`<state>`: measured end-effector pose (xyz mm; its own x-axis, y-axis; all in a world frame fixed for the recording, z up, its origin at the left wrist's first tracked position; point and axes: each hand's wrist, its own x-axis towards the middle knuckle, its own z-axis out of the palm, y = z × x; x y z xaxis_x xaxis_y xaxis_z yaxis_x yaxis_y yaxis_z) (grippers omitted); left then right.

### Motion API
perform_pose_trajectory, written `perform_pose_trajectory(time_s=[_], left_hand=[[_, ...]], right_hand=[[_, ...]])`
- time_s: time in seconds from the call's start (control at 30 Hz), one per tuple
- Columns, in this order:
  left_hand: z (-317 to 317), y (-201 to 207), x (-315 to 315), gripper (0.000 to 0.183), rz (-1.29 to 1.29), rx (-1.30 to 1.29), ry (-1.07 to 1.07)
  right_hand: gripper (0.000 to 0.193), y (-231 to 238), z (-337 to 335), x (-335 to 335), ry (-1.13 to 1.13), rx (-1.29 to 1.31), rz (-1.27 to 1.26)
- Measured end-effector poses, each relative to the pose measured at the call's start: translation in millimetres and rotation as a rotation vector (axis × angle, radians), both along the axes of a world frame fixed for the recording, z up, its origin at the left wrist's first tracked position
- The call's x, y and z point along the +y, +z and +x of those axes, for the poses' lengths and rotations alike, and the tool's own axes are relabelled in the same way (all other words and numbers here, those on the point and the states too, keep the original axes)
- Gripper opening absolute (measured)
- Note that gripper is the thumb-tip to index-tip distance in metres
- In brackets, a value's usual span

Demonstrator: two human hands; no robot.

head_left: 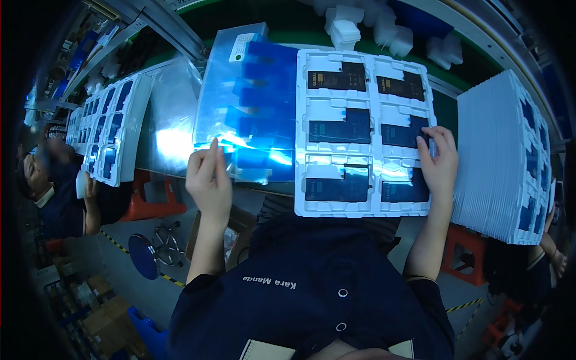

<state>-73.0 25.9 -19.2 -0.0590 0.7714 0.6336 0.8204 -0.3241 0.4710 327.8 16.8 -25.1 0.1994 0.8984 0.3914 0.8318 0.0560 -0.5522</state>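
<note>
A white plastic tray [372,103] with six compartments lies before me, a black phone battery [337,78] in each. The lower four have a bluish sheen. My right hand [441,159] reaches over the tray's right rim. Its thumb and fingertips, a little apart, rest on the right end of the middle-right battery [399,134]. At the left, a stack of clear sheets with blue film pieces [255,129] lies partly under the tray's edge. My left hand [210,183] pinches at the front left of this blue film; the exact edge between its fingertips is hard to make out.
A tall stack of filled white trays [489,162] stands at the right, another tray stack [129,132] at the left. White foam pieces [345,30] line the back. A co-worker [60,192] sits far left, and another person's arm [549,246] shows far right. A cardboard box [240,231] is below.
</note>
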Motion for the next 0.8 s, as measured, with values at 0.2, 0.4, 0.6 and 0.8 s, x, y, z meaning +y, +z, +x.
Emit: perform_pose_trajectory(time_s=[0.2,0.4,0.6,0.8], left_hand=[[-3,30,3,0.045,-0.141,-0.745,-0.202],[49,65,-31,0.036,-0.414,-0.873,-0.628],[48,79,-26,0.047,-0.028,-0.375,-0.725],[39,98,-10,0.046,-0.011,-0.174,-0.791]], right_hand=[[0.025,23,-23,-5,0.015,-0.172,0.193],[0.065,69,-116,-26,0.702,0.553,0.04],[0.079,75,-126,-32,0.705,1.054,-0.103],[0.048,86,-121,-12,0.685,0.705,0.058]])
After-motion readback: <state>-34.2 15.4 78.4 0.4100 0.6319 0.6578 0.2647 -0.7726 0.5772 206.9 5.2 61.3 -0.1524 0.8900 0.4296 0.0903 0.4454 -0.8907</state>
